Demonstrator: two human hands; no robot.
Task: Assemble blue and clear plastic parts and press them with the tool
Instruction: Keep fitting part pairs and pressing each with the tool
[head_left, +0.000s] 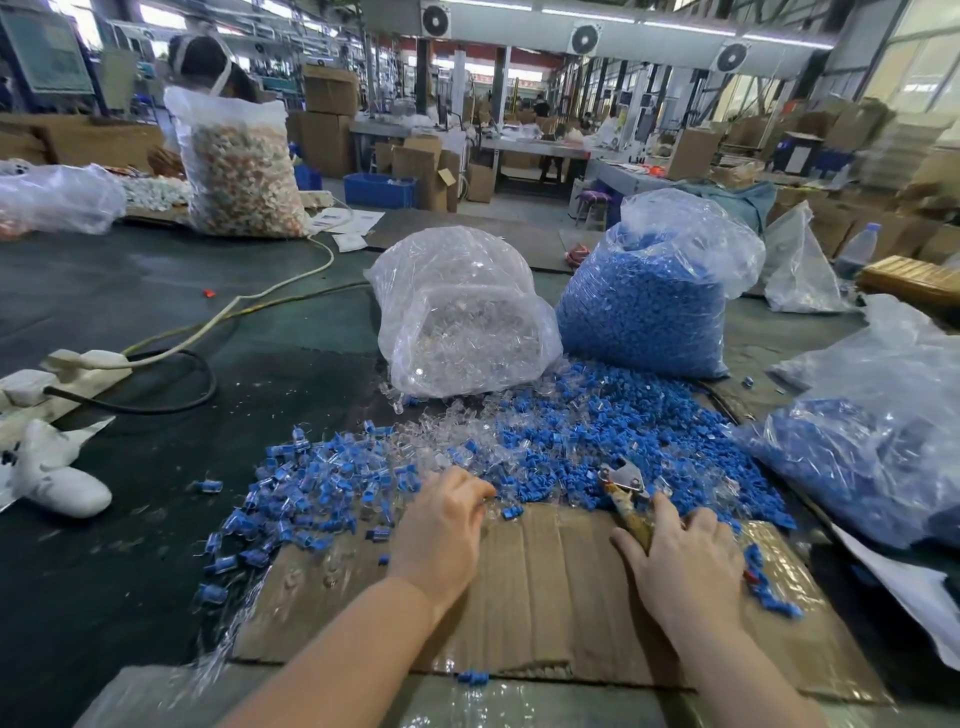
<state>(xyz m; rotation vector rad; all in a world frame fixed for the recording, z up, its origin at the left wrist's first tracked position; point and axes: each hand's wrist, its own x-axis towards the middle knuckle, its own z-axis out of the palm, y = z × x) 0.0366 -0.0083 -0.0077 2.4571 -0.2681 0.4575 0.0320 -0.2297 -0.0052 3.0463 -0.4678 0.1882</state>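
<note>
A loose heap of blue plastic parts (613, 431) spreads across the middle of the table, mixed with clear plastic parts (452, 441). Joined blue-and-clear pieces (311, 499) lie to the left. My left hand (441, 525) rests on the cardboard sheet (540, 587), its fingertips curled into the clear parts at the heap's edge; what they hold is hidden. My right hand (685, 561) grips the pressing tool (626, 493), a plier-like tool with a metal head and worn yellowish handle, pointing up into the heap.
A bag of clear parts (462, 317) and a bag of blue parts (649, 296) stand behind the heap. Another bag with blue parts (872, 447) lies right. A power strip with cables (88, 364) and white gloves (57, 478) lie left.
</note>
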